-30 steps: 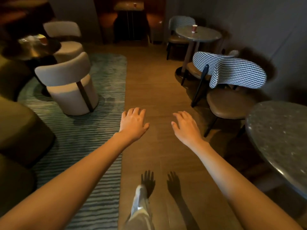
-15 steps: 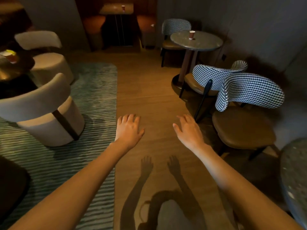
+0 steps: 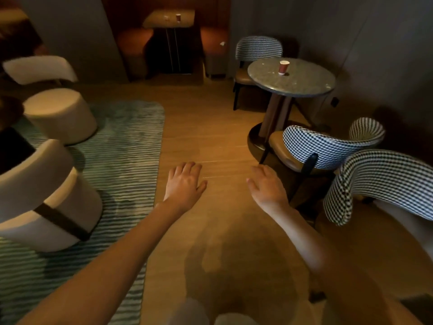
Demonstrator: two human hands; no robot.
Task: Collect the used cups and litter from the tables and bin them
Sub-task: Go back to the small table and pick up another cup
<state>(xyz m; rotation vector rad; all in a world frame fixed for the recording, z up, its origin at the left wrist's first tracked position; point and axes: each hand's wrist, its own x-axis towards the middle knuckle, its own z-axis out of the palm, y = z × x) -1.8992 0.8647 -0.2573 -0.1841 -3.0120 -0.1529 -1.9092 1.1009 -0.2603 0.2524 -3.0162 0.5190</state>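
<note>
A red paper cup [image 3: 283,67] stands upright on a round stone-topped table [image 3: 304,86] at the upper right. A second red cup [image 3: 178,17] sits on a far rectangular table [image 3: 159,22] at the back, with a small white scrap [image 3: 166,18] beside it. Another pale scrap [image 3: 222,43] lies on the orange bench seat to the right of that table. My left hand [image 3: 184,184] and my right hand [image 3: 267,186] are stretched out palm down over the wooden floor, fingers apart, holding nothing. Both are well short of either table.
Houndstooth-backed chairs [image 3: 328,148] crowd the right side, one more behind the round table [image 3: 257,49]. Cream upholstered chairs [image 3: 46,195] stand on a teal striped rug [image 3: 121,160] at the left. A strip of bare wood floor [image 3: 206,127] runs ahead between rug and chairs.
The view has advanced along the wooden floor; the round table with the cup and the back table are nearer. The near grey table has left the view. Both hands stay open and empty.
</note>
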